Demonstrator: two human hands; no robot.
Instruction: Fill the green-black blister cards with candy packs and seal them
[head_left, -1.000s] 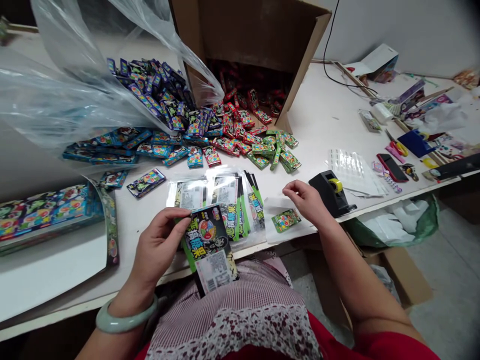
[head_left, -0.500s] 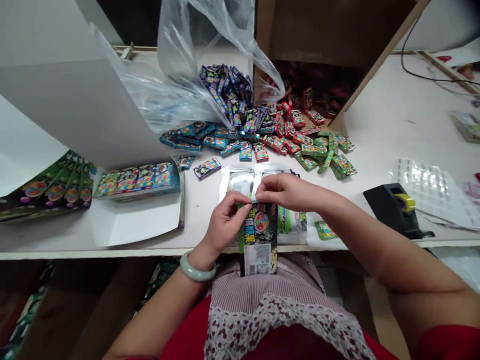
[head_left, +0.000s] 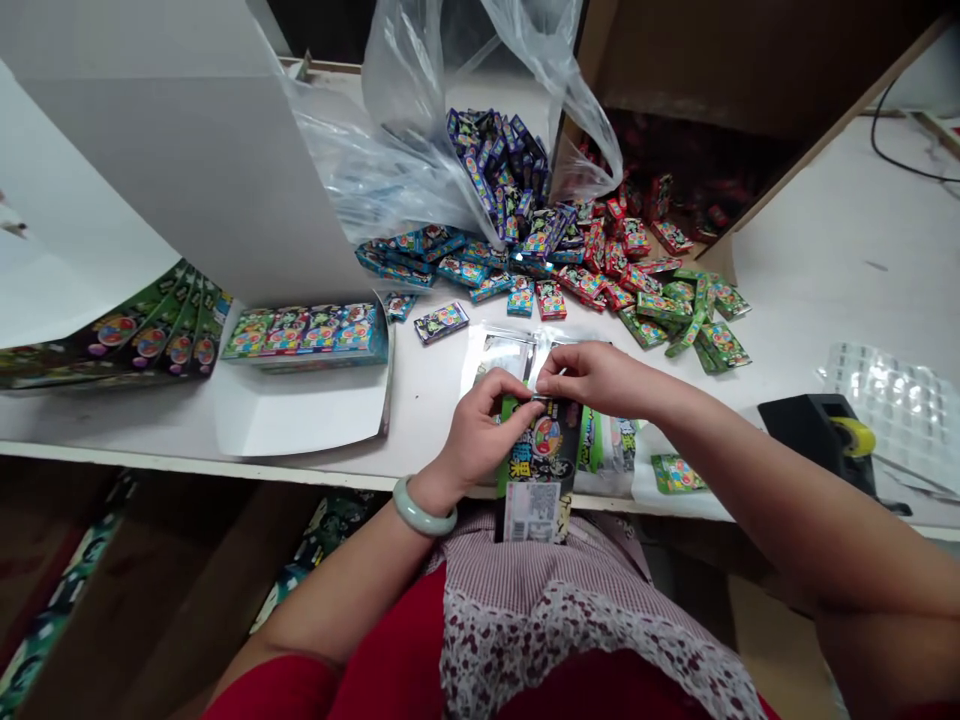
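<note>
A black-and-green candy display card (head_left: 541, 450) hangs past the front edge of the bench (head_left: 810, 260), pinched at its top edge by the left hand (head_left: 480, 430), a jade bangle (head_left: 424, 508) at the wrist, and the right hand (head_left: 600, 378), fingers closed narrow. Silver-backed clear packets (head_left: 499, 358) lie just behind. Farther back, green candy boxes (head_left: 679, 305) and red candy boxes (head_left: 551, 300) are heaped by a cardboard carton (head_left: 712, 70), blue candy boxes (head_left: 487, 170) spilling from a plastic bag (head_left: 559, 70). A tape dispenser (head_left: 814, 425) stands right.
</note>
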